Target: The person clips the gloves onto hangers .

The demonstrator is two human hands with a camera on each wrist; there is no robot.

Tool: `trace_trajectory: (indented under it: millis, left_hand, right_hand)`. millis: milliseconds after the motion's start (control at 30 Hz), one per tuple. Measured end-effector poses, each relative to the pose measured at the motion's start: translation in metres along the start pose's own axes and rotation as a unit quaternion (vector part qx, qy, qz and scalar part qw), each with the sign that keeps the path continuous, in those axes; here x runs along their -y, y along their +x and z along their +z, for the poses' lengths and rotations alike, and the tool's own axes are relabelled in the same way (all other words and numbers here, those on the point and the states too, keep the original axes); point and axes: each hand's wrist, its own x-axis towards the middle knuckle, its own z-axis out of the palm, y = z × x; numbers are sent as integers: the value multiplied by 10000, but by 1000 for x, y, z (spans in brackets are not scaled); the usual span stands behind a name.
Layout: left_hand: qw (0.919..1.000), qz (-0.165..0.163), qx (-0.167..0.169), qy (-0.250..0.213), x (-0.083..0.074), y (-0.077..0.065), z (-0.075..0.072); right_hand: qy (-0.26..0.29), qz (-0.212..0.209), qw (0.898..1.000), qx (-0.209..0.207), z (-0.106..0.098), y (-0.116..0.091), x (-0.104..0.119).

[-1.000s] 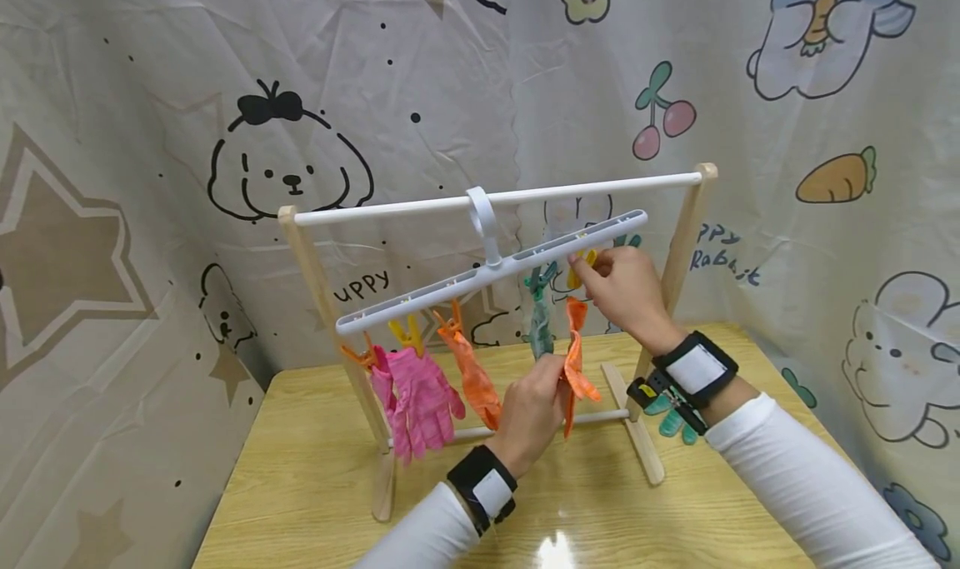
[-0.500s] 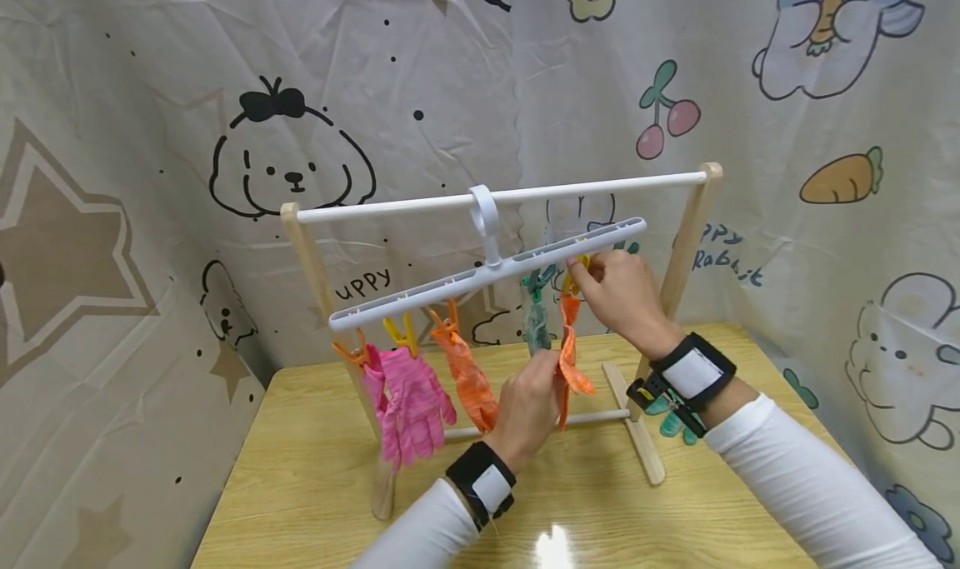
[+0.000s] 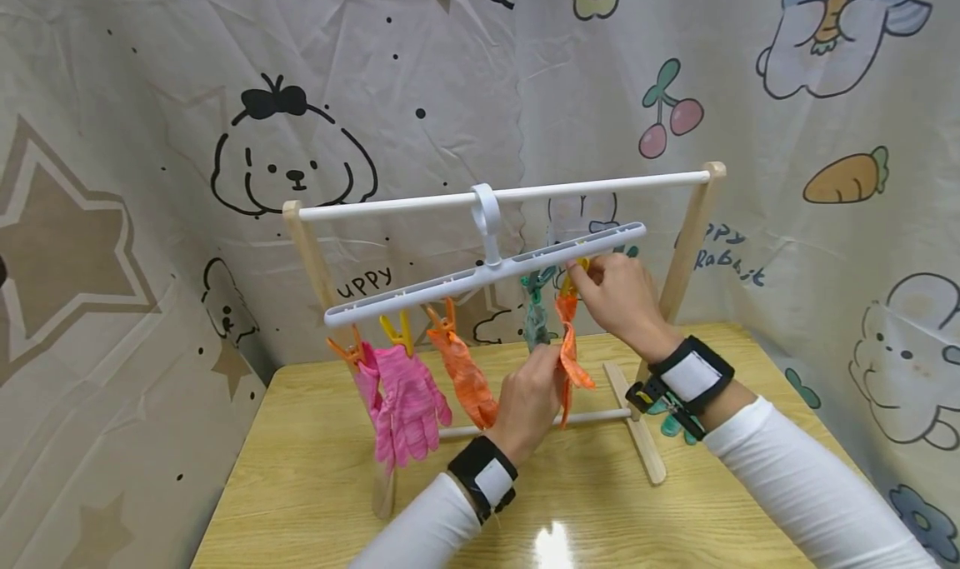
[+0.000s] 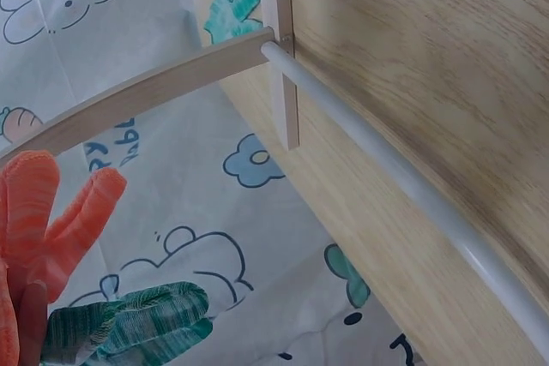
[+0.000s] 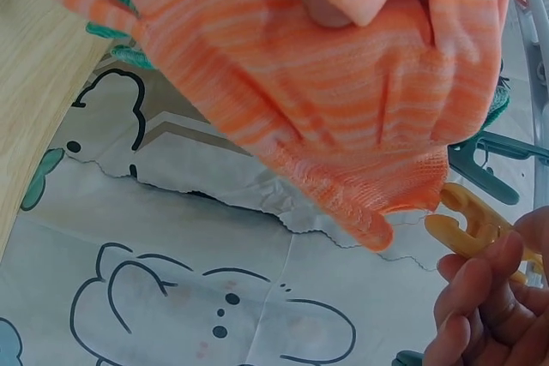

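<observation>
My left hand [image 3: 528, 398] grips an orange striped glove [image 5: 317, 83] by its finger end, cuff upward. At the cuff's edge is a yellow clip [image 5: 467, 220], pinched between the thumb and fingers of my right hand [image 3: 618, 298]. This clip hangs under the right arm of a grey-white hanger [image 3: 420, 294], which tilts with its left end low. Beside it, a green clip [image 5: 489, 165] holds a green glove [image 3: 536, 323]. On the left arm, a pink glove [image 3: 408, 402] hangs from an orange and a yellow clip, and another orange glove [image 3: 465, 377] hangs further in.
The hanger hooks over the white rod [image 3: 390, 209] of a wooden-legged rack on the table [image 3: 300, 486]. A lower white bar [image 4: 386, 160] joins the legs. Behind the right leg lies a green glove [image 4: 232, 6]. A printed curtain [image 3: 450, 69] surrounds the table.
The yellow clip and the orange glove's cuff have come together, both shifting slightly left. The hanger's right end has dipped a little, and the pink glove has swung left.
</observation>
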Motion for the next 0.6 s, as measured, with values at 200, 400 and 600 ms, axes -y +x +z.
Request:
trace_trajectory:
  millis: [200,400,600]
  left_hand:
    - [10000,-8,-59,-2,-2,1,5]
    - [9997,-68,-247,-54,-5,-2,11]
    - [9988,-105,-442,-195,-2,-13,15]
  right_hand:
    - [10,8,10000,-59,0,-1,-1]
    - [58,10,9999,-113,1,-2,-2]
    - [80,16,9999,-145,1,-1,-2]
